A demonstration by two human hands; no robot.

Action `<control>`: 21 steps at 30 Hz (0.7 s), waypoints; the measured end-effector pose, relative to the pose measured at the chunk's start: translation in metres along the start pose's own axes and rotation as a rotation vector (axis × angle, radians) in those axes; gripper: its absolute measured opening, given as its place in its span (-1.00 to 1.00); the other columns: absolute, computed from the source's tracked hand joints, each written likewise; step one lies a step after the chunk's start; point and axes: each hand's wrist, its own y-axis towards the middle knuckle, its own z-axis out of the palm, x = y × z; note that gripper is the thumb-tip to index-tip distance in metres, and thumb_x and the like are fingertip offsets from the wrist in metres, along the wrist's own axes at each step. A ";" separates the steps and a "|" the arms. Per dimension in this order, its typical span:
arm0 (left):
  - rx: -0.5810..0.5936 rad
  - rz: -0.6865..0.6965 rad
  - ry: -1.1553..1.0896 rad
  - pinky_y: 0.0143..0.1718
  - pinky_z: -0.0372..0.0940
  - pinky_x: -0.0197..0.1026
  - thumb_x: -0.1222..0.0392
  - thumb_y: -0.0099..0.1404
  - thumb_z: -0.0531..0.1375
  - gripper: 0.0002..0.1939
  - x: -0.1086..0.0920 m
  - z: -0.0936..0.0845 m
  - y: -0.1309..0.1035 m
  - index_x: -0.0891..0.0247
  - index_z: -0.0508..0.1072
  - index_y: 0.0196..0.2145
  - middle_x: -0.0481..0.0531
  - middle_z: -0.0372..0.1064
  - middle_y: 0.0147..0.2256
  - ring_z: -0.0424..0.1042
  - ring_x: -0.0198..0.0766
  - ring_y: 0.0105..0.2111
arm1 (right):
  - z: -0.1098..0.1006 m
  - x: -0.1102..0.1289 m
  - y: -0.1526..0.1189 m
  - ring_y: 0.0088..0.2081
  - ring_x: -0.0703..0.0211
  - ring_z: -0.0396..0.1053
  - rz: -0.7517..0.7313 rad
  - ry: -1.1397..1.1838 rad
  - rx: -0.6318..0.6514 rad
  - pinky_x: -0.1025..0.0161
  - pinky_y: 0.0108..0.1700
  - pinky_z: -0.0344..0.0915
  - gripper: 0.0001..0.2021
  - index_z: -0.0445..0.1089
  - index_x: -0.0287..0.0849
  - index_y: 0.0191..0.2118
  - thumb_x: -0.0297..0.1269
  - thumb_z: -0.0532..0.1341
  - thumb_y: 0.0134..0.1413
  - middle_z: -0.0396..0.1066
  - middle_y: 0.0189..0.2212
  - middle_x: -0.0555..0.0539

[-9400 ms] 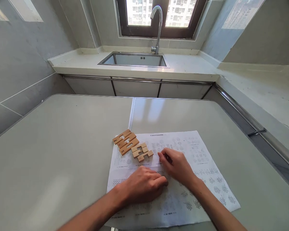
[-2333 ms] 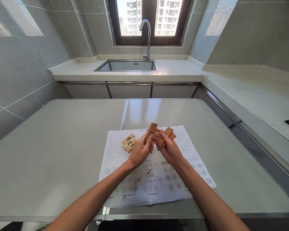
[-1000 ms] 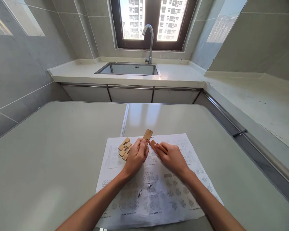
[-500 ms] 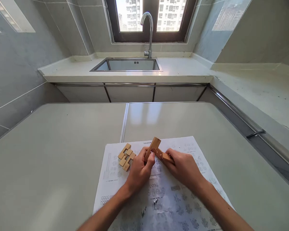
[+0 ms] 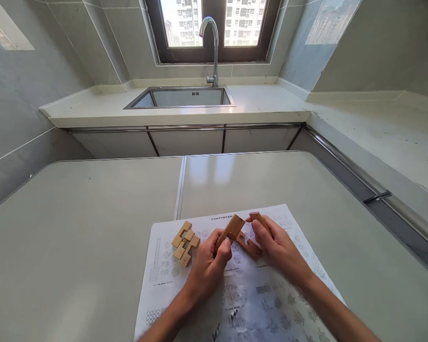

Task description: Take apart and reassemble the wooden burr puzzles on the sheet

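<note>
Bright daylight enters through the dark-framed rectangular glass window (image 5: 221, 34); below the window, pale glare streaks the glossy, greyish, rounded-corner tabletop (image 5: 92, 213).

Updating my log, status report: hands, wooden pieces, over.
Left hand grips wooden piece. Right hand holds another piece. Slotted piece between them. Lighter blocks on paper, beside left hand.

Noted sheet (image 5: 164, 285) on desk (image 5: 92, 237). Found blocks (image 5: 189, 236) on sheet's left side, left of left hand (image 5: 209, 259). Logged first plank (image 5: 233, 228) in left hand, second plank (image 5: 261, 222) in right hand (image 5: 276, 241), third plank (image 5: 254, 250) between. Recorded sink (image 5: 189, 98) behind desk, faucet (image 5: 216, 52) behind sink, window (image 5: 213, 8) beyond
</note>
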 end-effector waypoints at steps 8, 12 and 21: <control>0.124 -0.100 -0.183 -0.65 0.08 -0.36 -0.25 0.47 0.12 -0.55 0.000 0.001 0.002 0.24 0.37 -0.24 -0.24 -0.02 -0.57 -0.04 -0.44 -0.65 | 0.001 0.008 0.001 -0.15 0.08 0.47 0.230 0.701 0.127 0.24 -0.24 0.45 -0.51 0.58 0.02 0.12 0.19 0.12 0.38 0.53 0.03 -0.12; 0.091 -0.085 -0.046 -0.65 0.02 -0.35 -0.24 0.49 0.11 -0.54 -0.001 0.002 -0.001 0.26 0.42 -0.24 -0.22 0.05 -0.61 0.05 -0.44 -0.68 | 0.004 0.014 -0.006 0.18 -0.06 0.42 0.205 0.713 0.160 0.17 -0.05 0.47 -0.50 0.51 0.09 0.21 0.19 0.06 0.42 0.43 0.26 -0.08; 0.044 -0.037 0.184 -0.55 -0.02 -0.27 -0.19 0.49 0.09 -0.55 -0.008 0.007 0.000 0.25 0.41 -0.34 -0.14 0.11 -0.59 0.10 -0.35 -0.57 | 0.018 0.004 -0.018 0.28 -0.14 0.33 -0.027 0.442 0.095 -0.08 0.23 0.34 -0.50 0.31 0.15 0.36 0.13 0.03 0.46 0.37 0.30 -0.08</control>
